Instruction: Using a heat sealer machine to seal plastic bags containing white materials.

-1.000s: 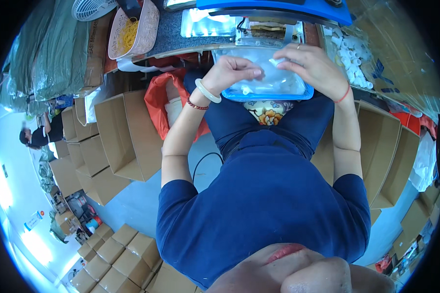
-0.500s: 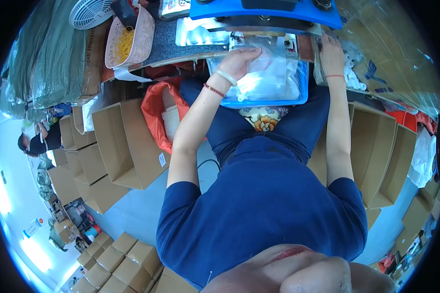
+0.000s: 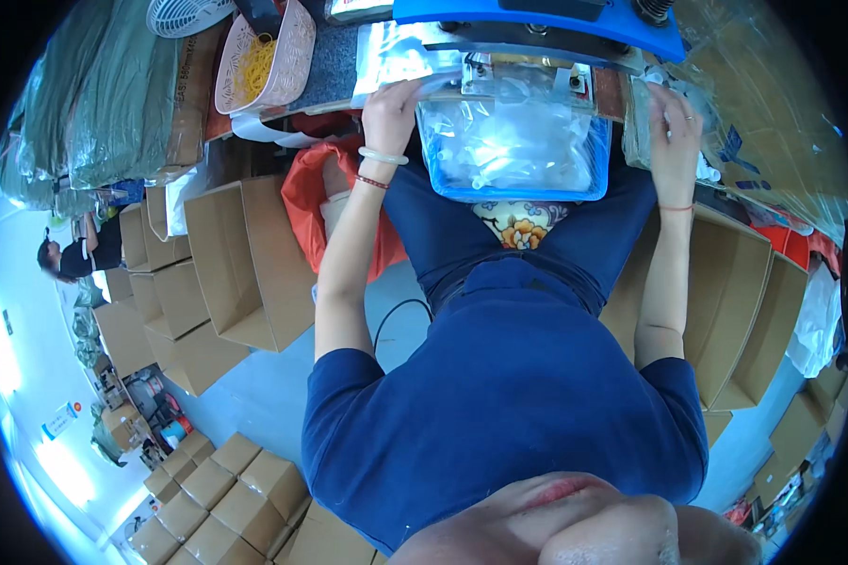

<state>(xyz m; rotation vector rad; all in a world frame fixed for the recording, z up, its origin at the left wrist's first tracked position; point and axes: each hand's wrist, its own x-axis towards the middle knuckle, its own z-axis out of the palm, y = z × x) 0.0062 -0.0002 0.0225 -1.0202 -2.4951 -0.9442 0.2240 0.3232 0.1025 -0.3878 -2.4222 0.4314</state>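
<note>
Left hand point(image 3: 392, 105) at near edge of clear pouch point(image 3: 394, 55) on worktop point(image 3: 333, 58); right hand point(image 3: 675, 141) past blue tray point(image 3: 600, 179). Can't tell either grip from here. Best: light touch, pouch flat, hands clear of blue machine point(image 3: 528, 11).

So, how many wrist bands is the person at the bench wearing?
3: a pale bangle and a dark red beaded bracelet just below the left hand, and a thin red cord just below the right hand. None seem hidden.

The tray point(image 3: 601, 162) showed bright blue, the plastic bags point(image 3: 513, 141) clear and the shirt point(image 3: 518, 386) plain navy. Yellow bands point(image 3: 257, 68) contrasted with a pale pink basket point(image 3: 297, 58); an orange flower patterned cream fabric point(image 3: 521, 232).
</note>
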